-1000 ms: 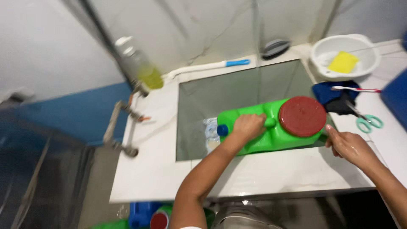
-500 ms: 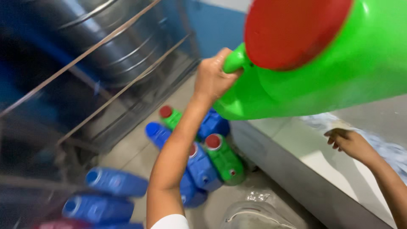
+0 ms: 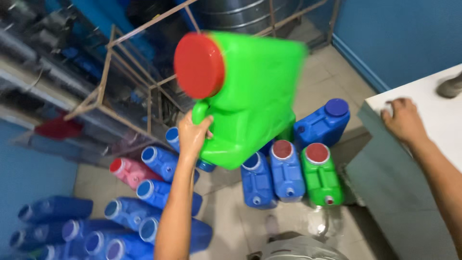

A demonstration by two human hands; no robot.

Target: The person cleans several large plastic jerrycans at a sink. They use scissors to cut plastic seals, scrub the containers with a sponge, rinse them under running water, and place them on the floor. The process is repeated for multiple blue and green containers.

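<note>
Held by its handle in the closed left hand, the green jug hangs over crowded blue jugs beside the metal rack, red cap facing left, long axis tilted, while the right hand rests open on the counter edge.

I see a green jug with a red cap held aloft; blue, green and pink jugs lie on the floor.
</note>
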